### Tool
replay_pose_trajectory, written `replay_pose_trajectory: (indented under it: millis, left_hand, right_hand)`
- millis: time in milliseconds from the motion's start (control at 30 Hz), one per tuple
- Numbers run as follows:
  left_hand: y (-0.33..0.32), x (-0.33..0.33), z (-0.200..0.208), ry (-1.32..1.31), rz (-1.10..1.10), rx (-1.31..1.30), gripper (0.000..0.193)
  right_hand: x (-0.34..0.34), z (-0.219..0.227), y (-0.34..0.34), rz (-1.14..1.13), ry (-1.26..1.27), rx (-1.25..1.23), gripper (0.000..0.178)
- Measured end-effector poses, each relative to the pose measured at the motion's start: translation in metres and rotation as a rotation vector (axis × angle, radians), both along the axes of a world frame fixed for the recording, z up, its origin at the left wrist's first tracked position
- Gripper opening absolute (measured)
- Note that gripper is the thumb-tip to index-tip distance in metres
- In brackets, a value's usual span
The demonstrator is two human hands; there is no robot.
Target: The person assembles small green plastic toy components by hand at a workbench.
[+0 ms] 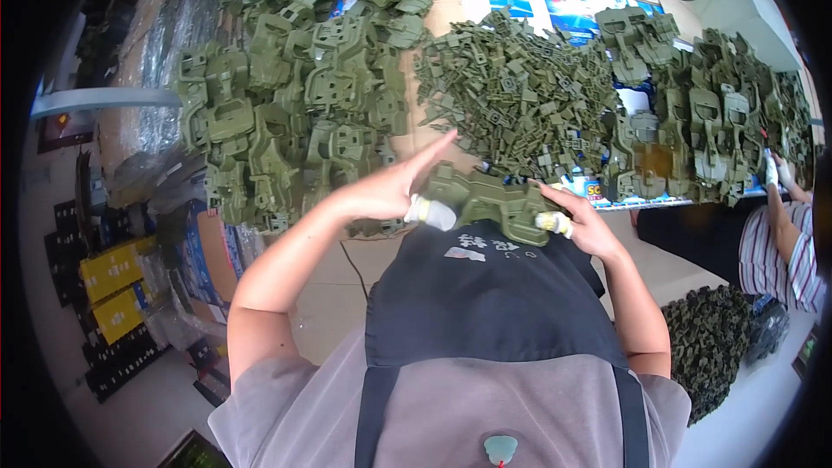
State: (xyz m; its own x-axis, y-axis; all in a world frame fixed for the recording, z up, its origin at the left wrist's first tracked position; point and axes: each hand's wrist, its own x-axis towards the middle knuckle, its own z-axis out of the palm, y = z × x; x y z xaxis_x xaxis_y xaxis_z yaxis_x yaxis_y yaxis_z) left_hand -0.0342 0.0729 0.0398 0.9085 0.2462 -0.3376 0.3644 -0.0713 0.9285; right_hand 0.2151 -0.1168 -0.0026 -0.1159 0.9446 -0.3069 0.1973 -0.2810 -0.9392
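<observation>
Olive plastic housing (490,204), its lower edge hidden behind the dark apron (485,295), lies crosswise just above it, long axis left to right, pinched at its right end by the right hand (582,224) while the left hand (390,189) presses flat-fingered against its left end.

A cardboard-covered worktable (438,134) fills the upper middle of the frame, with blue printed sheets (555,7) showing at the upper centre. The pale floor (147,399) runs along the lower left, where yellow boxes (113,286) and black trays (121,355) are stacked (some of them leaning). A grey shelf edge (95,100) crosses the left side, with clear plastic wrap (160,43) above it. A white wall (754,0) sits at the upper right. The light is bright and even.
</observation>
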Motion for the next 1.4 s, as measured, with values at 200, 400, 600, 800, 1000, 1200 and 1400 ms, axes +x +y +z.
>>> replay_pose_trajectory:
  millis: [200, 400, 600, 800, 1000, 1200, 1400]
  left_hand:
    - [-0.044, -0.013, -0.025, -0.017, 0.301, -0.266, 0.076]
    - [-0.06, -0.015, -0.023, -0.035, 0.355, 0.012, 0.068]
    - [-0.07, -0.013, -0.017, 0.069, 0.361, 0.15, 0.063]
    - [-0.073, -0.004, -0.019, -0.053, 0.363, 0.279, 0.061]
    - [-0.056, 0.006, -0.015, -0.244, 0.397, 0.172, 0.083]
    - [-0.056, 0.044, -0.01, -0.524, 0.48, -0.031, 0.093]
    - [-0.049, 0.043, -0.002, -0.362, 0.29, 0.099, 0.067]
  right_hand:
    - [0.003, 0.028, 0.01, 0.038, -0.11, 0.008, 0.062]
    - [-0.083, 0.043, 0.06, 0.254, -0.618, 0.341, 0.065]
    - [-0.057, 0.036, 0.065, 0.352, -0.242, 0.281, 0.071]
    - [-0.036, 0.031, 0.082, 0.452, -0.136, 0.121, 0.07]
    - [-0.03, 0.037, 0.075, 0.124, 0.008, 0.274, 0.073]
    - [-0.037, 0.035, 0.062, -0.336, 0.372, 0.236, 0.064]
    - [-0.016, 0.071, 0.046, -0.119, -0.184, 0.582, 0.072]
